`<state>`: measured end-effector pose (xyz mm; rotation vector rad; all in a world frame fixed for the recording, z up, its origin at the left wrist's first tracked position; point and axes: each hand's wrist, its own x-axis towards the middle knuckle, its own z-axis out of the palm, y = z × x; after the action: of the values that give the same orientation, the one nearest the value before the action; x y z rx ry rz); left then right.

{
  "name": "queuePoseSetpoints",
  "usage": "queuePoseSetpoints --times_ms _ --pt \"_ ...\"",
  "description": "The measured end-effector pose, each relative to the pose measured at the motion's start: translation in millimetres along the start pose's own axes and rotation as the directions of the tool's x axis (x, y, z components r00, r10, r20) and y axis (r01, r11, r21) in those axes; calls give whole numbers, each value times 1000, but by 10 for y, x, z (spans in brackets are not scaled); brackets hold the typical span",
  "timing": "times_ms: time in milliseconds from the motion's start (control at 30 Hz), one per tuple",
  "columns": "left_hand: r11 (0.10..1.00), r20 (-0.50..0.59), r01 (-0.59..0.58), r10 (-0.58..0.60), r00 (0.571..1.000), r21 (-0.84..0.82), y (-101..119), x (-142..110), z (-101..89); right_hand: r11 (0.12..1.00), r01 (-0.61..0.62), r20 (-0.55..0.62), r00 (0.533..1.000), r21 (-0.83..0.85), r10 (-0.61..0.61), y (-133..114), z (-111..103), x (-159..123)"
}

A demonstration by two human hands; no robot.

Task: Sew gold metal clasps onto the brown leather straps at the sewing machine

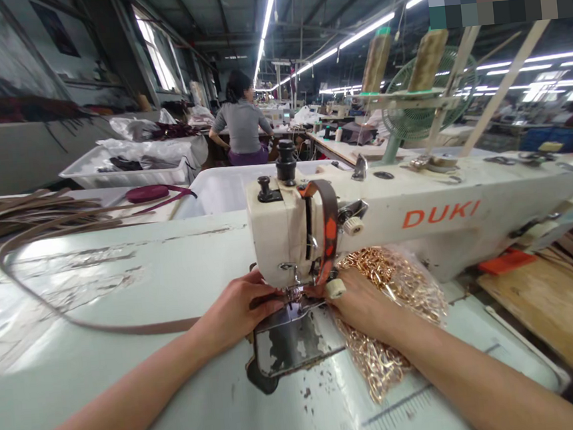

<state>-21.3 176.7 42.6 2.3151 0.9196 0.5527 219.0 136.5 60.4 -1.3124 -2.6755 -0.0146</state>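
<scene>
My left hand (247, 304) is closed in a pinch just left of the needle and presser foot (293, 291) of a white sewing machine (367, 214). A long grey-brown strap (146, 328) loops across the table from the left and passes under this hand. My right hand (357, 299) reaches in from the right, fingers bent toward the needle; the machine head partly hides them, and what they hold cannot be made out. Below both hands lies a worn metal needle plate (297, 341). A brown and orange strip (330, 221) hangs curved down the machine head.
A clear bag of gold-coloured metal hardware (393, 286) lies beside my right forearm. Several straps (20, 215) are heaped at the left, near a maroon roll (147, 194). Behind are a white bin (126, 165), a seated person (246, 125), thread cones (376, 63) and a fan (426, 95).
</scene>
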Motion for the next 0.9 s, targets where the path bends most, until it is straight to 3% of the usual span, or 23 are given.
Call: queuePoseSetpoints --times_ms 133,267,433,500,567,667,767,900 --pt "996 9 3 -4 1000 85 75 -40 -23 999 -45 -27 999 5 45 -5 13 -21" --pt "988 21 54 -58 998 145 287 -143 -19 985 -174 -104 980 -10 172 -59 -33 -59" --pt "996 194 80 -87 977 40 530 -289 50 964 -254 -64 966 -81 249 -212 -118 -101" --pt "987 129 146 -153 980 65 528 -294 48 962 -247 -49 969 -118 243 -263 -96 -109" --pt "961 -6 230 -232 973 154 483 -266 22 967 -216 -56 976 -136 210 -295 -34 -109" --pt "934 -136 294 -270 953 202 405 -202 -2 984 -123 -86 990 -132 113 -330 91 -104" --pt "943 -156 284 -258 954 176 367 -163 34 988 -98 -122 989 -121 83 -399 178 -100" --pt "952 -120 271 -255 960 144 353 -151 100 974 -175 -112 981 -143 159 -526 185 -87"
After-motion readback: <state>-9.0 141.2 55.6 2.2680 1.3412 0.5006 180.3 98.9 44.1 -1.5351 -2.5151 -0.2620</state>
